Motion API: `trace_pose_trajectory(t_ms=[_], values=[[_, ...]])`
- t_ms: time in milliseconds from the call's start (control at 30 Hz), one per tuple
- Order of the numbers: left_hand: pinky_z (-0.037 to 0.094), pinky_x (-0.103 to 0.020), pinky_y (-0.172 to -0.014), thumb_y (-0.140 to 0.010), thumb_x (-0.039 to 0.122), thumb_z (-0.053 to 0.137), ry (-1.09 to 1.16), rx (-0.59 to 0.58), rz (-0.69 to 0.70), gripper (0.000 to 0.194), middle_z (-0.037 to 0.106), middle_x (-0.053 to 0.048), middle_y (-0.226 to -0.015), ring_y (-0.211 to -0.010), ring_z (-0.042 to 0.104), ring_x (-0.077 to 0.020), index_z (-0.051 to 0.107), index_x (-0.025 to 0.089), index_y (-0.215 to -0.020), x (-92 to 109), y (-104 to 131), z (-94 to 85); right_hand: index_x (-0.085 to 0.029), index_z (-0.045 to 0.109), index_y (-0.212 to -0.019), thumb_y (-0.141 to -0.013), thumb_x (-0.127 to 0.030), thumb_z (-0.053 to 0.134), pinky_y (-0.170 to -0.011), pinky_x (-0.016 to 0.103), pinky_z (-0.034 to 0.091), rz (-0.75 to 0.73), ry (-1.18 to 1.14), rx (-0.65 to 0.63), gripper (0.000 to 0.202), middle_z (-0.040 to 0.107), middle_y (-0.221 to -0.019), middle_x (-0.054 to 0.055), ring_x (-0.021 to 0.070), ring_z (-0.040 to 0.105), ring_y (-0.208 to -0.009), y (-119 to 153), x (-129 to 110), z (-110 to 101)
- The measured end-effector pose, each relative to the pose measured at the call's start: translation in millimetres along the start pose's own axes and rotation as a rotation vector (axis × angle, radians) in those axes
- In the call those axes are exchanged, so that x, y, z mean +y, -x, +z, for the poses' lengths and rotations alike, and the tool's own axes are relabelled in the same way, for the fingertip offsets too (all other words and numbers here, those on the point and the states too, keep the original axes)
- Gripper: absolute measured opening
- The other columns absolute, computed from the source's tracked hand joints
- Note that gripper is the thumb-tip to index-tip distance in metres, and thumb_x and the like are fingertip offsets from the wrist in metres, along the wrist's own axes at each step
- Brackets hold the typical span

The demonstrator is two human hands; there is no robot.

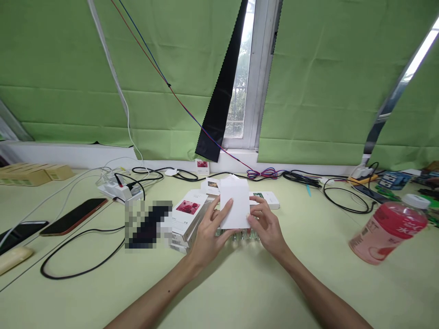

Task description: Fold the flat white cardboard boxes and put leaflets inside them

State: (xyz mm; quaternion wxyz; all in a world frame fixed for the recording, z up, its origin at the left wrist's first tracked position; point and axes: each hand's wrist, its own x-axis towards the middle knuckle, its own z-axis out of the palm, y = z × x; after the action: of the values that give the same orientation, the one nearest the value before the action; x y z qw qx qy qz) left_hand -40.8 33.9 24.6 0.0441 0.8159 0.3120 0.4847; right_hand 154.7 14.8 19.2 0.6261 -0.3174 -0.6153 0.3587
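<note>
A plain white cardboard box (235, 208) stands between my two hands, its blank face towards me and what looks like a flap at its top. My left hand (210, 230) grips its left side, with a finger laid across the face. At the right edge, my right hand (265, 224) pinches it between thumb and fingers. Below and behind the box, small clear glass vials (242, 235) show in a row, partly hidden. Beside my left hand lies a stack of white boxes (187, 212) with a pink picture on top. More white boxes (269, 199) lie behind my hands.
A pink drink bottle (389, 228) stands at the right. Phones (73, 217) and a looping black cable (82, 277) lie at the left, near a power strip (120, 189). Yellowish boxes (34, 173) sit far left. Coiled wires (262, 173) run along the back below green blinds (325, 82).
</note>
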Motion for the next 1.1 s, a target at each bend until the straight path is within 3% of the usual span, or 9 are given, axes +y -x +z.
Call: trace_pose_trajectory(t_ms=[367, 533, 733, 800, 933, 1100], values=[[0.055, -0.039, -0.097, -0.089, 0.027, 0.071, 0.056, -0.015, -0.034, 0.076, 0.039, -0.011, -0.156, -0.127, 0.058, -0.0289, 0.034, 0.044, -0.153, 1.1, -1.8, 0.2, -0.027, 0.063, -0.105, -0.095, -0.037, 0.064, -0.077, 0.031, 0.057, -0.042, 0.006, -0.003, 0.014, 0.040, -0.137, 0.009, 0.0178, 0.062, -0.099, -0.4, 1.0, -2.2], [0.054, -0.039, -0.098, -0.088, 0.027, 0.073, 0.051, 0.000, -0.047, 0.077, 0.038, -0.011, -0.157, -0.131, 0.055, -0.0294, 0.035, 0.043, -0.153, -0.3, -1.7, 0.4, -0.028, 0.068, -0.110, -0.094, -0.040, 0.064, -0.081, 0.033, 0.059, -0.039, 0.036, 0.008, 0.021, 0.042, -0.138, 0.011, 0.0229, 0.058, -0.113, -1.3, 1.2, -3.2], [0.053, -0.038, -0.100, -0.090, 0.026, 0.071, 0.061, -0.008, -0.054, 0.073, 0.040, -0.011, -0.156, -0.134, 0.054, -0.0288, 0.036, 0.041, -0.153, -0.1, -1.2, 0.8, -0.026, 0.073, -0.101, -0.092, -0.041, 0.066, -0.079, 0.033, 0.060, -0.041, 0.033, 0.057, 0.019, 0.050, -0.127, 0.012, 0.0289, 0.048, -0.131, -3.6, -0.8, -1.7], [0.052, -0.038, -0.101, -0.090, 0.027, 0.070, 0.059, -0.014, -0.060, 0.072, 0.040, -0.011, -0.156, -0.135, 0.053, -0.0291, 0.037, 0.039, -0.153, 0.1, -1.2, 1.0, -0.025, 0.072, -0.099, -0.091, -0.039, 0.067, -0.077, 0.032, 0.060, -0.047, 0.029, 0.064, 0.017, 0.050, -0.126, 0.012, 0.0283, 0.049, -0.128, -3.8, -0.1, -1.8], [0.052, -0.040, -0.102, -0.090, 0.028, 0.071, 0.058, -0.019, -0.059, 0.072, 0.041, -0.012, -0.155, -0.138, 0.050, -0.0303, 0.038, 0.038, -0.152, -0.4, -0.8, 1.4, -0.025, 0.069, -0.101, -0.091, -0.036, 0.069, -0.072, 0.030, 0.059, -0.039, 0.008, 0.060, 0.015, 0.046, -0.127, 0.010, 0.0193, 0.062, -0.099, -3.3, 1.8, -2.3], [0.051, -0.043, -0.103, -0.090, 0.027, 0.071, 0.061, -0.041, -0.108, 0.069, 0.042, -0.014, -0.155, -0.138, 0.050, -0.0319, 0.042, 0.036, -0.151, 0.2, -0.6, 0.9, -0.024, 0.067, -0.099, -0.091, -0.035, 0.069, -0.071, 0.030, 0.058, -0.032, 0.009, 0.066, 0.014, 0.046, -0.124, 0.009, 0.0161, 0.062, -0.090, -3.0, -0.4, -1.5]])
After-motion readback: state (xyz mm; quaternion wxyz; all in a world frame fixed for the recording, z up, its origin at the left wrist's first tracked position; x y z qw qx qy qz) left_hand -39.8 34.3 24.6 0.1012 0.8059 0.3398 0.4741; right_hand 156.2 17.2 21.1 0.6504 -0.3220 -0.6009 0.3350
